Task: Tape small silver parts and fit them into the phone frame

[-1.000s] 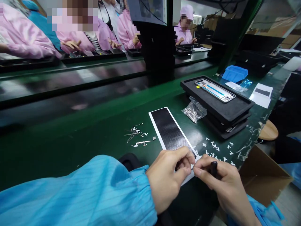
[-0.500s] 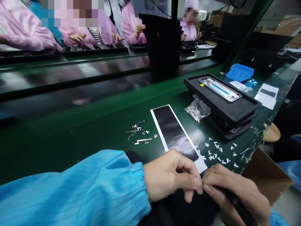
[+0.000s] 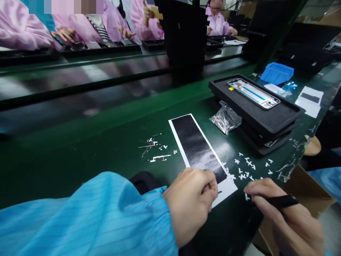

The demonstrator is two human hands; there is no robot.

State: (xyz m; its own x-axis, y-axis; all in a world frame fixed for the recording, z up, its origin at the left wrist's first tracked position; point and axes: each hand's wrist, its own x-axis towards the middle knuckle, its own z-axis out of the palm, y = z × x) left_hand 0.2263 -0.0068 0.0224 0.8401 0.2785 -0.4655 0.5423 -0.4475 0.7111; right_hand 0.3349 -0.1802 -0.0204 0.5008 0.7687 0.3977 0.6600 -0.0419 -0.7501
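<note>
My left hand (image 3: 193, 204) is closed in a pinch over the lower end of a white sheet (image 3: 226, 190) faced with a black ribbed panel (image 3: 198, 147). A small thin dark piece (image 3: 219, 192) pokes out past its fingers; the rest of that piece is hidden. Apart from it, to the right, my right hand (image 3: 290, 217) closes round a slim black tool (image 3: 282, 201), perhaps tweezers, whose tip I cannot make out. At those fingertips is a small white T-shaped piece (image 3: 247, 197). Several similar white bits (image 3: 249, 163) lie scattered just beyond.
Thin metal flex-like strips (image 3: 160, 157) lie left of the sheet. A clear bag of small parts (image 3: 226, 119) rests by stacked black trays (image 3: 279, 122) bearing a phone frame (image 3: 254, 94). Behind are a blue bin (image 3: 277, 73) and co-workers in pink sleeves (image 3: 106, 21). A cardboard box (image 3: 306, 188) stands right.
My hands, which met fingertip to fingertip, have separated. The right has moved right, with a white T-shaped piece now showing at its fingertips; the left has turned over the sheet's lower end.
</note>
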